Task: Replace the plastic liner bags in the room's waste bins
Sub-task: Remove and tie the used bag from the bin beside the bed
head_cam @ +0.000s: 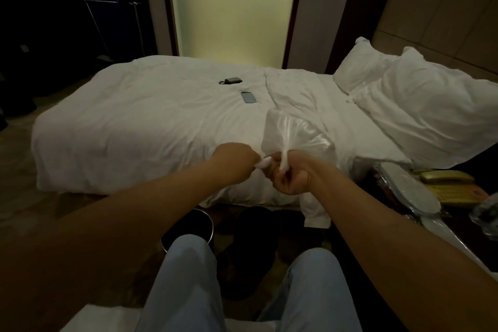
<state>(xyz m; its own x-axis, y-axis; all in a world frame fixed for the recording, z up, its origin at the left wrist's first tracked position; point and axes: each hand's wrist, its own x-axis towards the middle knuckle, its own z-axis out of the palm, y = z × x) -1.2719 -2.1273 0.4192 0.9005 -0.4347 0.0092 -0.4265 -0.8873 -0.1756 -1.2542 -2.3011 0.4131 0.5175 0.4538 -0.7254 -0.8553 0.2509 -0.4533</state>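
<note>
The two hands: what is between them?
In the head view, a short twisted strip of clear plastic bag spans left hand and right hand.

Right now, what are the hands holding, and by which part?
Both hold a clear plastic liner bag. The right hand grips its gathered neck, the bag fanning above the fist; the left hand pinches a twisted end.

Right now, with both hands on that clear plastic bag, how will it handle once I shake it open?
The plastic bag looks thin and floppy: it fans out crumpled above the right hand. Probably very light, since the left hand only pinches a corner. Its glossy film may slip.
</note>
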